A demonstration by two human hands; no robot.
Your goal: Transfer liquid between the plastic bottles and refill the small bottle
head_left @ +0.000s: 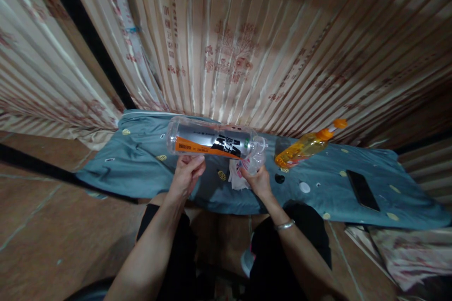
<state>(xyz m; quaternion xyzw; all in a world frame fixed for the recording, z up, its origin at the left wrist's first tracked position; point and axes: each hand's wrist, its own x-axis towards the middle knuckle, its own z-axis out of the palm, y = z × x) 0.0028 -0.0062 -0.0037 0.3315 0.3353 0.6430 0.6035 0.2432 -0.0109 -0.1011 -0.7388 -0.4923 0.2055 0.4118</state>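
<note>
A large clear plastic bottle with a silver and orange label lies sideways in the air over the bench, its neck toward the right. My left hand is closed on its lower side near the base. Below that bottle's neck, my right hand is closed around a smaller clear plastic bottle, whose exact shape is partly hidden by fingers and overlap. The two bottles meet or overlap near the neck; whether they touch cannot be told. Under the right hand is a crumpled white tissue or cloth.
On the blue bench cloth stands a yellow-orange liquid bottle with an orange top. A black cap, a white round lid and a dark phone lie to the right. A pleated curtain hangs behind.
</note>
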